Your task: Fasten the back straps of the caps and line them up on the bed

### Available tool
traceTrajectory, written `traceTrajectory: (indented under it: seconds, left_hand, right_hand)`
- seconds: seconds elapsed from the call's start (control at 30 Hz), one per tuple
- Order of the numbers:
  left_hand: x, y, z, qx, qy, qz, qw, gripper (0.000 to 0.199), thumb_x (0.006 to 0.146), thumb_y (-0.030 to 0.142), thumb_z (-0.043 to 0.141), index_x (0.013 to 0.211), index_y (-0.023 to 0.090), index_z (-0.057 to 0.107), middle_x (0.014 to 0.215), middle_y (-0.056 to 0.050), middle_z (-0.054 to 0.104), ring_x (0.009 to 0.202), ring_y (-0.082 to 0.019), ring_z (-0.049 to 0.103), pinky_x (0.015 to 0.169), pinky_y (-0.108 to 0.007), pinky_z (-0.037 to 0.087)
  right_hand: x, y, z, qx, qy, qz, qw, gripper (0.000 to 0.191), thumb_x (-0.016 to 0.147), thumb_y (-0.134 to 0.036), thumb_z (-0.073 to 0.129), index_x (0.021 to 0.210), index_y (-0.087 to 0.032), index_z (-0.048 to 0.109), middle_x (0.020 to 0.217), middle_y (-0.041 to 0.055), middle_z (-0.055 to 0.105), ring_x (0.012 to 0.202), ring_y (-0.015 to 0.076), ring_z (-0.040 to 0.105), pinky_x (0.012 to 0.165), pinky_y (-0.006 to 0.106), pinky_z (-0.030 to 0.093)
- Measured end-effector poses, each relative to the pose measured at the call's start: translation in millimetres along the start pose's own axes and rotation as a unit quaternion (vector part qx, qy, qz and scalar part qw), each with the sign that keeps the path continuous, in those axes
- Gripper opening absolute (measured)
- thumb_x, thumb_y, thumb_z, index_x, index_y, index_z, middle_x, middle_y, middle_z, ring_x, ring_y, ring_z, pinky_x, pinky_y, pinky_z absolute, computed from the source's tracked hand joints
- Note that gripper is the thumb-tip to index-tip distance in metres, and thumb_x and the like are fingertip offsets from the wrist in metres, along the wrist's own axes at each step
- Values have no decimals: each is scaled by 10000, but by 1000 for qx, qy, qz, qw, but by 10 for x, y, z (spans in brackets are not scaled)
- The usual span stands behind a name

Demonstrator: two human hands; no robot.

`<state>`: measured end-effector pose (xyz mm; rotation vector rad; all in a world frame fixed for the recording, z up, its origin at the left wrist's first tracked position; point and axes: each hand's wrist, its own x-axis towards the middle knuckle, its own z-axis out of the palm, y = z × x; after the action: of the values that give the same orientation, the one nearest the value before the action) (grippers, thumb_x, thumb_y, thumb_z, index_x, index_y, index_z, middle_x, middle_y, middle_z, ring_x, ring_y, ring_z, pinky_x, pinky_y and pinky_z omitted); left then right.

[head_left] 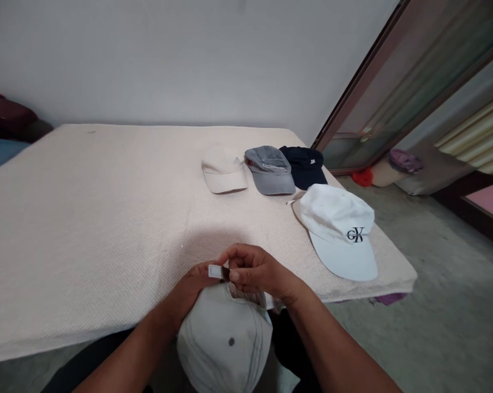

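A light grey baseball cap (pixel 224 341) with a dark top button is at the near edge of the bed, its back opening facing away from me. My left hand (pixel 191 284) grips the cap's rear edge beside the opening, near the pale strap end (pixel 215 271). With thumb and finger pinched, my right hand (pixel 257 270) holds the strap at its brown buckle-like piece (pixel 226 274). Part of the left fingers is hidden behind the strap and cap.
Ahead on the cream-covered bed (pixel 107 218) lie a beige cap (pixel 224 169), a grey cap (pixel 271 169) and a navy cap (pixel 306 166). A white cap (pixel 338 226) with black letters sits near the right edge. Beyond that edge is grey floor (pixel 434 262).
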<state>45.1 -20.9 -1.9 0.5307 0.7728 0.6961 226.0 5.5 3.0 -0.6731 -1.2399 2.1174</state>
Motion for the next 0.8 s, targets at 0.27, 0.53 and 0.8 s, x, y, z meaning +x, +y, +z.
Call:
traceTrajectory:
  seconds: [0.27,0.53,0.8]
  left_hand:
    - [-93,146,-2,-67,33,21,997,88,683,251,675,663,176,634,589,7,605,559,-134,556,569,-235,439]
    - [-53,101,-81,19,11,26,999,145,678,205,690,620,167,562,554,40,501,510,-91,430,508,-209,318]
    - [-33,122,-65,40,3,22,999,101,676,209,717,698,149,639,631,11,581,572,-106,488,567,-223,351]
  right_hand:
    - [-95,-86,-133,-66,42,40,996,213,828,-327,632,905,-131,603,662,-10,592,537,71,514,508,194,394]
    - [-41,-43,-49,-47,42,53,997,197,777,-309,691,799,-140,592,555,-49,534,444,40,403,406,161,288]
    - [4,-25,-10,-6,26,24,999,261,763,-267,705,974,-160,597,563,-60,533,433,41,389,393,158,267]
